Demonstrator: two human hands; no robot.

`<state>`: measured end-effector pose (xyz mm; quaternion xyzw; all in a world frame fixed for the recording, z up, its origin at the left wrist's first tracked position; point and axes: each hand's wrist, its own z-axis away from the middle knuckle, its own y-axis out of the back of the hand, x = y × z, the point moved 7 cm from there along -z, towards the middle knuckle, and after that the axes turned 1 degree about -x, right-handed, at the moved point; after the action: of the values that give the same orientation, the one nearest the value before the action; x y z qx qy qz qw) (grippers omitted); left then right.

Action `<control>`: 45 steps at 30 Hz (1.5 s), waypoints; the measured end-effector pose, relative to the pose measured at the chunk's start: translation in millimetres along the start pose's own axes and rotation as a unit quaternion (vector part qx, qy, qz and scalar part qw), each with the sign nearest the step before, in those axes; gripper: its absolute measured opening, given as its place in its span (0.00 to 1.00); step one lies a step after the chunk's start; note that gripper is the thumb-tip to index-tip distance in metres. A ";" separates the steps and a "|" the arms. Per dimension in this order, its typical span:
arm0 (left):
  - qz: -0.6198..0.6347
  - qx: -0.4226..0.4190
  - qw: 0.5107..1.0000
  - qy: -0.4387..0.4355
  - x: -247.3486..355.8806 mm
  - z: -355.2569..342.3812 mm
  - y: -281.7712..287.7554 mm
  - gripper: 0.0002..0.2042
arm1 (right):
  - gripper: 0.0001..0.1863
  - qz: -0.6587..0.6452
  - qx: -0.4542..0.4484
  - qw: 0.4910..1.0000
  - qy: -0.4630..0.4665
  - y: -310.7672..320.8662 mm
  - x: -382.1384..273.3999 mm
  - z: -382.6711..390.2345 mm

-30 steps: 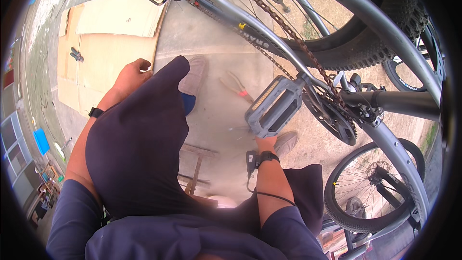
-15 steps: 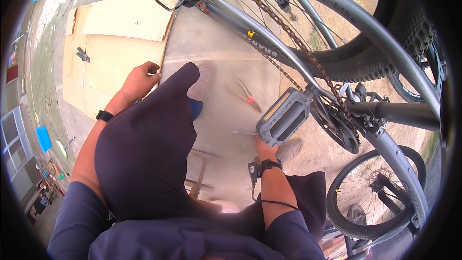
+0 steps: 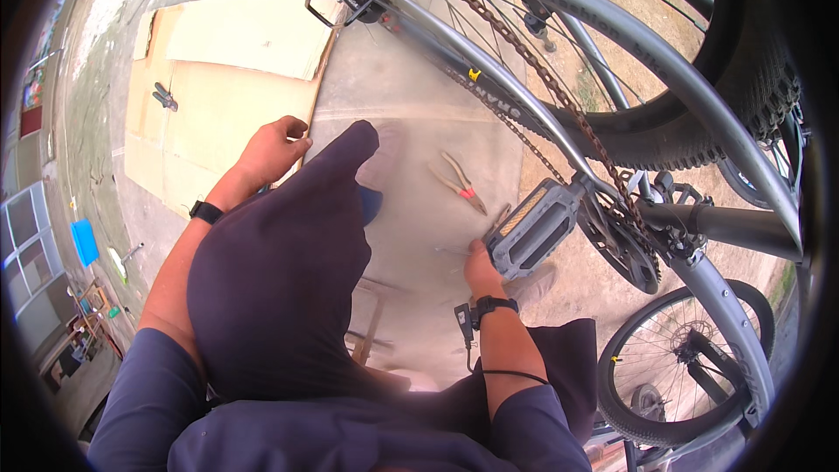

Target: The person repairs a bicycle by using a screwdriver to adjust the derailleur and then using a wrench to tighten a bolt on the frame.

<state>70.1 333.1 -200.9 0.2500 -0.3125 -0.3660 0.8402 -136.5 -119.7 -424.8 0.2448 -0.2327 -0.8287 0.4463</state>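
Over the edge of the cardboard sheet (image 3: pixel 210 92), beside my left knee, my left hand (image 3: pixel 276 150) hangs loosely curled. A small gap shows between its finger and thumb, and nothing is visible in it. My right hand (image 3: pixel 482 269) is closed around the near end of a grey plastic bike pedal (image 3: pixel 537 229); the pedal hides part of its fingers. A thin, blurred rod (image 3: pixel 448 251) shows just left of that hand; whether the hand touches it I cannot tell. The pedal sits beside the chainring (image 3: pixel 619 249), with a rusty chain (image 3: pixel 559 92) running up from it.
Pliers with red-marked handles (image 3: pixel 461 185) lie on the concrete floor. Dark-handled pliers (image 3: pixel 164 97) rest on the cardboard. The grey bicycle frame (image 3: pixel 612 31) and rear tyre (image 3: pixel 682 135) fill the upper right. Another wheel (image 3: pixel 612 385) stands at lower right.
The whole view has shifted slightly, moving the scene right and down. My right hand has come further into sight around the pedal, with a fingertip now showing past its edge. My left hand stays much the same.
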 end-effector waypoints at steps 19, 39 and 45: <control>0.170 0.084 0.967 -0.170 95.5 84.3 133.2 0.20 | 0.11 0.010 -0.119 0.929 0.350 197.1 -184.1 137.5; 0.260 -0.265 0.854 -0.364 343.9 237.2 -66.2 0.14 | 0.10 -0.611 -0.058 0.745 0.261 338.6 -129.1 264.8; 0.349 -0.281 0.849 -0.280 353.9 205.7 -76.9 0.14 | 0.12 -0.613 -0.020 0.754 0.235 352.1 -130.0 237.1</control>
<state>79.1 -25.9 10.1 -0.2356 -0.4846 -0.1755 0.8239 1.0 -142.8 -3.4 0.5126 0.0958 -0.8460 -0.1114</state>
